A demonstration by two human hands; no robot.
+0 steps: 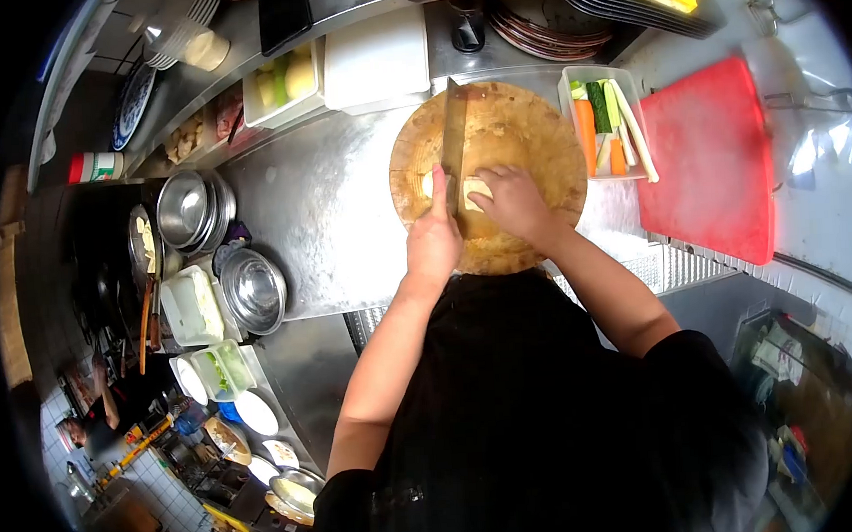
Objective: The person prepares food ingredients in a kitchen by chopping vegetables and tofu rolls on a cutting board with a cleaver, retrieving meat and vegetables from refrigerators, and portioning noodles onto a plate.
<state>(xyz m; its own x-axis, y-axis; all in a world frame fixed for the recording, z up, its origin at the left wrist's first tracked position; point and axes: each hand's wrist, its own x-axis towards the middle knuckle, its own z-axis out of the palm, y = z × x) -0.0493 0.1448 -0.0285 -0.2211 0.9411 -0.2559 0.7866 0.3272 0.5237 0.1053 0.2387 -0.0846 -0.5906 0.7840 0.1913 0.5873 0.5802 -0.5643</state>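
A thick round wooden chopping board (535, 135) lies in front of me on the steel counter. My left hand (434, 241) is closed on a cleaver (455, 130), one finger stretched along it, and the blade points away from me across the board. Just right of the blade, my right hand (514, 204) presses its fingers on a pale yellow block of food (476, 192), whose exact kind I cannot tell. A small pale piece (427, 184) shows left of the blade, partly hidden by my left hand.
Right of the board stands a tub of cut vegetables (597, 82), with a red cutting board (709, 160) beyond it. Metal bowls (254, 290) and plastic containers (192, 307) line the left side. White tubs (376, 57) stand behind, under a shelf. Another person (106, 413) is at far left.
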